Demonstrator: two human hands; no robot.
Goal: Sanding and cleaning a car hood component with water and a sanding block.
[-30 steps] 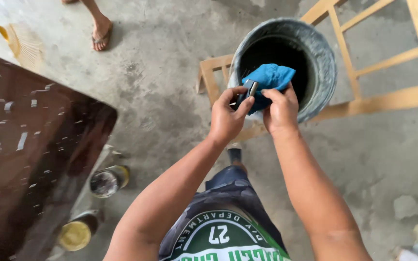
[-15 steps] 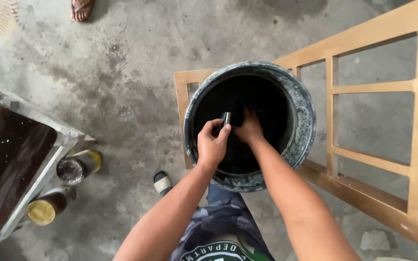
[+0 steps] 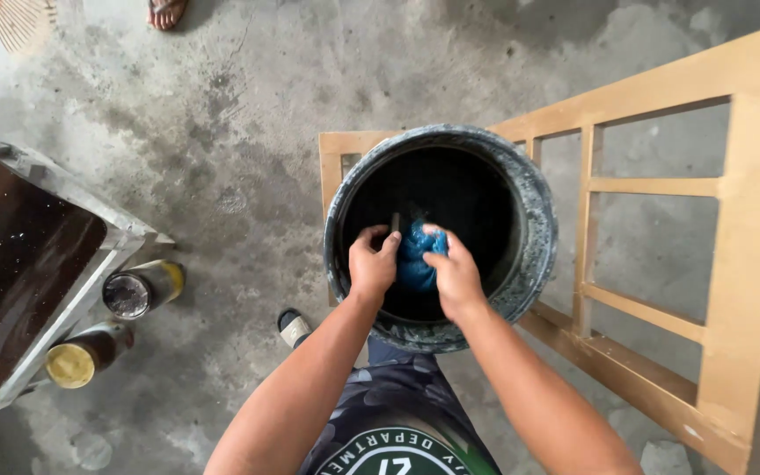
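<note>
Both hands reach down into a large round grey bucket (image 3: 534, 229) with a paint-smeared rim and a dark, nearly black inside. The left hand (image 3: 371, 264) is curled closed around a small dark stick-like tool, only the upper end of which (image 3: 395, 222) shows above the fingers; what kind of tool it is cannot be told. The right hand (image 3: 455, 273) is clenched on a wet, crumpled blue cloth (image 3: 415, 255), which sits inside the bucket, pressed between the two hands and touching both, with most of it showing just left of the right hand's thumb.

The bucket rests on the near corner of a pale wooden frame (image 3: 741, 264) with open rectangular panels, which lies flat on the stained grey concrete floor (image 3: 222, 132) and stretches away to the right of the bucket. Just below the bucket's left edge a dark sandal toe (image 3: 292, 327) shows on the floor. Well to the left of the bucket stand two small round tins, one with a dirty grey top (image 3: 129, 295) and one with a yellow lid (image 3: 72, 362), beside a glossy dark brown panel (image 3: 10, 264) on a pale edge. Far above the bucket, at the top of the view, another person's sandalled foot (image 3: 165, 10) stands on the floor.
</note>
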